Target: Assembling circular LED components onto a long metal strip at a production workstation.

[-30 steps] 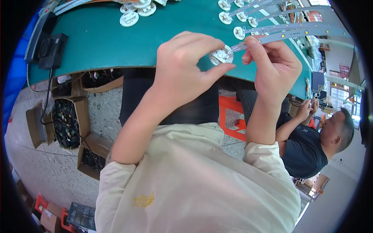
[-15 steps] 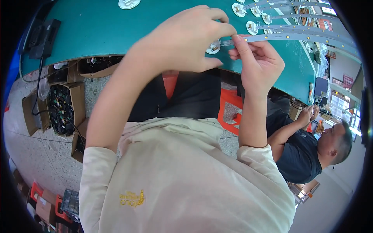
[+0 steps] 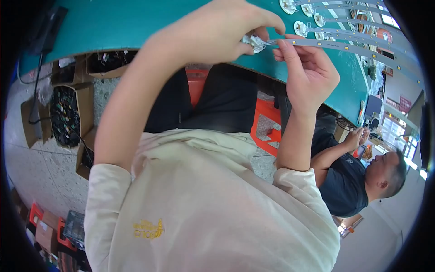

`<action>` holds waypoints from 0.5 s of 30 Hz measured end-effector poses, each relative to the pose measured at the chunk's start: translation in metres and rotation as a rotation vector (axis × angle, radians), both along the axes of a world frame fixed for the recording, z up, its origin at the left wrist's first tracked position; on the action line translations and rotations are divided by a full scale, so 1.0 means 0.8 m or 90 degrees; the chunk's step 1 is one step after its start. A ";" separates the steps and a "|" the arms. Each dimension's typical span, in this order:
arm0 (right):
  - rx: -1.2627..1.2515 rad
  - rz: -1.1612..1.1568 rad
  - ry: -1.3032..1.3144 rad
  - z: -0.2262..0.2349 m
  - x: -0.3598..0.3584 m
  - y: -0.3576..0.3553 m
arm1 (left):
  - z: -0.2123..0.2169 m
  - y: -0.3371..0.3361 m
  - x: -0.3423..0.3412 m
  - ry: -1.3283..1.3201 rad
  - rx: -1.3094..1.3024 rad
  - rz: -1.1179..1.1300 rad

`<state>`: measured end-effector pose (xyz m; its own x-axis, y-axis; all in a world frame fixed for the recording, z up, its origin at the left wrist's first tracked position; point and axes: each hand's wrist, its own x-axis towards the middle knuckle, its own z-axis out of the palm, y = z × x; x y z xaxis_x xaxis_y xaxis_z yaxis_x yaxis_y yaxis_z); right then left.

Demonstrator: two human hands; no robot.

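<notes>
My left hand has its thumb and curled fingers on a small round white end cap with wiring on its face; the index finger arches over it. Short thin wires run from this cap to the end of an LED strip. My right hand pinches that strip end between thumb and fingers, just right of the cap. The pale strip, dotted with small yellow LEDs, stretches off to the right. Part of the cap is hidden by my left fingers.
More LED strips with round white caps lie at the back right of the green table. A black device sits at its left end. Cartons of dark parts stand on the floor. A person works at my right.
My left fingers have closed onto the white cap, which hung beside the open thumb before. The right hand keeps its pinch on the strip. The whole view has shifted slightly.
</notes>
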<state>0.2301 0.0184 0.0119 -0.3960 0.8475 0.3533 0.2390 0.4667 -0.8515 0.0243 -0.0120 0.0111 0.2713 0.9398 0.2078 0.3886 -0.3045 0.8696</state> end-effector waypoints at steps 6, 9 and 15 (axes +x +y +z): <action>0.033 0.024 -0.011 -0.003 -0.003 0.004 | -0.006 0.004 -0.019 -0.064 0.074 -0.100; 0.021 0.012 0.004 -0.004 -0.004 0.005 | -0.011 0.004 -0.014 -0.093 0.093 -0.065; 0.014 -0.012 0.022 -0.004 0.001 0.002 | -0.017 -0.001 -0.007 -0.080 0.112 -0.038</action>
<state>0.2310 0.0202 0.0087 -0.3669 0.8466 0.3857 0.2183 0.4814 -0.8489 0.0188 -0.0129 -0.0024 0.2865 0.8695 0.4024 0.2576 -0.4744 0.8418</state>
